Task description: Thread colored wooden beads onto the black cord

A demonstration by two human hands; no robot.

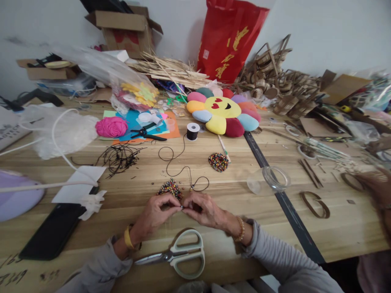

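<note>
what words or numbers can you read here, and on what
Red bag: gold Chinese characters, too creased to read.
Table, front-left edge: handwritten numbers, perhaps "369", blurred.
White sheet, far left: partial "MOTECH", blurred.
Box: red print, unreadable.

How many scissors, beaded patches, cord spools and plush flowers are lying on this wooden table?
Scissors: 2, a green-handled pair in the foreground, a black-handled pair farther back.
Beaded patches: 2, one just beyond the left hand, one farther out.
Black cord spool: 1
Plush flower: 1
Total: 6
</note>
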